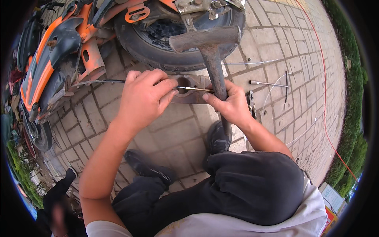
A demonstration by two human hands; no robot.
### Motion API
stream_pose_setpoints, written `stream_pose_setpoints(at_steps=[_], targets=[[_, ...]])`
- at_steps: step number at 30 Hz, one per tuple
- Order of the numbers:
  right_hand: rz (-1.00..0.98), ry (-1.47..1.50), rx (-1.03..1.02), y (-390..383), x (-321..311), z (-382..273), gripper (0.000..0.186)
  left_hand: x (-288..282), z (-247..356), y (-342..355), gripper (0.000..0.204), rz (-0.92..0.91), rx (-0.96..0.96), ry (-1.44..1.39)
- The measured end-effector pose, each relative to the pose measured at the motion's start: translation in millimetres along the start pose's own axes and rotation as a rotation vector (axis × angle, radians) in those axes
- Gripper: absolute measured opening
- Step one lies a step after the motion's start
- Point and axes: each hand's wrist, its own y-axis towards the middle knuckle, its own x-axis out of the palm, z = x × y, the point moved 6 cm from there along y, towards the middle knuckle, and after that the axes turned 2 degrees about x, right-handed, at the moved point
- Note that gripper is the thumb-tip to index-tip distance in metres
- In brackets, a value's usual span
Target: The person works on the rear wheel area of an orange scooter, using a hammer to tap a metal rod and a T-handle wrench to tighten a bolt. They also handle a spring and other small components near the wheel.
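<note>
Cable [191, 88] crosswise, pointing right from my pinch;
my left hand [144, 96] closes on it palm-down; right hand [233, 103] wraps the hammer [213, 59].

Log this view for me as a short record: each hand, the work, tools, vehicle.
Left hand: pinching a thin cable with a slim metal end
Right hand: gripping the hammer by its handle
Metal block: beneath the cable's metal end, contact unclear
Ground tools: pliers and T-handled wrench, right of the hammer
Vehicle: orange-and-black motorbike, upper left
</note>
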Motion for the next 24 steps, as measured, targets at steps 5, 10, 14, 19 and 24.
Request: stream_pose_setpoints(at_steps=[5, 10, 14, 19, 24], targets=[[-0.002, 0.204, 0.010, -6, 4, -7, 0.018, -1, 6, 0, 0.017, 0.020, 0.012, -0.039], [0.006, 0.293, 0.007, -9, 6, 2, 0.017, -3, 7, 2, 0.013, 0.056, -0.001, -0.088], [-0.013, 0.371, 0.023, -9, 9, 0, 0.018, -5, 9, 1, 0.013, 0.070, -0.008, -0.116], [-0.029, 0.400, 0.037, -8, 11, 4, 0.018, 2, 7, 0, 0.013, 0.080, -0.014, -0.132], [0.043, 0.126, 0.008, 3, 3, 9, 0.016, 15, -3, 4, 0.018, 0.004, -0.053, -0.030]])
